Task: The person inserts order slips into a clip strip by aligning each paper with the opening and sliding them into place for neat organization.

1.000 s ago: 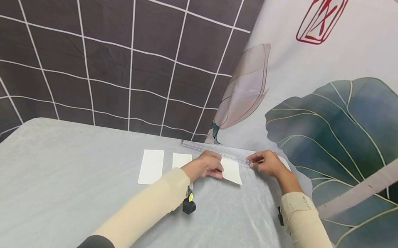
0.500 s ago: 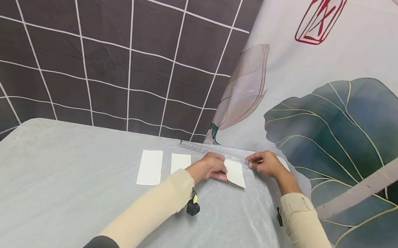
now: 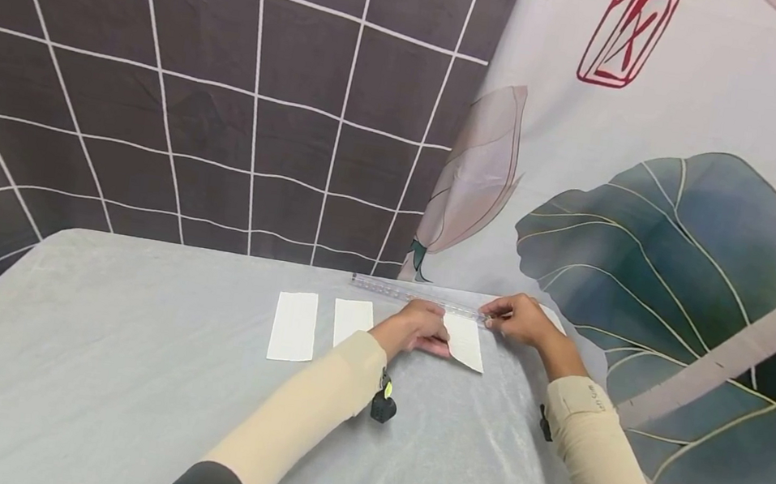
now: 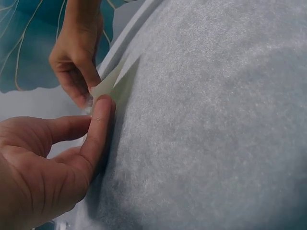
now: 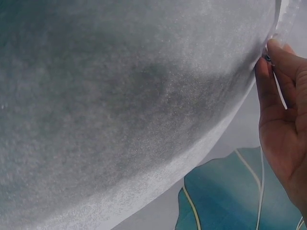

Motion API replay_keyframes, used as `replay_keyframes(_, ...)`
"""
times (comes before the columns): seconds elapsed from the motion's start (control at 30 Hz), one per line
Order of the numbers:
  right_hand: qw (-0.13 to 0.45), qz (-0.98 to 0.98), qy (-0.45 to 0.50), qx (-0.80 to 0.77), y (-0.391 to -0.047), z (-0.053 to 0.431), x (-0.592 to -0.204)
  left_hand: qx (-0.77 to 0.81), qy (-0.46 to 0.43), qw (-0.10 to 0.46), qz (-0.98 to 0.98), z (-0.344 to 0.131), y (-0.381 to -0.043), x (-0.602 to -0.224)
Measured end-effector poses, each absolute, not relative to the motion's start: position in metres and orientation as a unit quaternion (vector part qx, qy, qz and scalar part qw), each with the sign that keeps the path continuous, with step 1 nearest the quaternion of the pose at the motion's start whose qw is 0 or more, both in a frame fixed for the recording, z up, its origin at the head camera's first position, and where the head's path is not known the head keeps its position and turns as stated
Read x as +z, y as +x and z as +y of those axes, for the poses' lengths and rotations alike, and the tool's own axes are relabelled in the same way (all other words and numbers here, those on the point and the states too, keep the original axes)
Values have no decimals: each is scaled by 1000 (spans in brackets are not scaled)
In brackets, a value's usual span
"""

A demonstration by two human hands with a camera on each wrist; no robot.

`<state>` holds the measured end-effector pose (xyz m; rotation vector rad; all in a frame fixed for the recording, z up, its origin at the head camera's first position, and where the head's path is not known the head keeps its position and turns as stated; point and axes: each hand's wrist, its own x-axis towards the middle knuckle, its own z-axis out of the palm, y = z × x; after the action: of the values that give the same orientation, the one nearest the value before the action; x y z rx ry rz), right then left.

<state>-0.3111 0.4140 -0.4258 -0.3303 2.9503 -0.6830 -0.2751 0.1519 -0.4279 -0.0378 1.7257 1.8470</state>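
A clear ruler (image 3: 387, 289) lies along the far edge of the table, slanting slightly down to the right. My right hand (image 3: 525, 320) pinches its right end between thumb and fingers, as the right wrist view also shows at the ruler's tip (image 5: 267, 57). Just in front of the ruler, my left hand (image 3: 423, 328) pinches a white sheet of paper (image 3: 465, 344) by its left part. That sheet's near right corner tilts up off the cloth. In the left wrist view the thumb and fingertips meet at the edge of the paper (image 4: 108, 84), and the palm faces the camera.
Two white paper pieces lie left of my hands: a whole rectangle (image 3: 293, 326) and another (image 3: 351, 322) partly covered by my left forearm. A grey cloth (image 3: 121, 370) covers the table. Behind rise a dark grid curtain (image 3: 191, 118) and a leaf-printed curtain (image 3: 651, 252).
My left hand has slid a little to the right with the sheet, bringing it closer to the right hand. The right hand and the ruler have stayed in place.
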Motion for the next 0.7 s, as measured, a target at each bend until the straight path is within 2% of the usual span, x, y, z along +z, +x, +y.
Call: replay_keyframes(0.7, 43, 970, -109, -214, -308, 411, -422, 679, 2, 344, 649, 140, -272, -422)
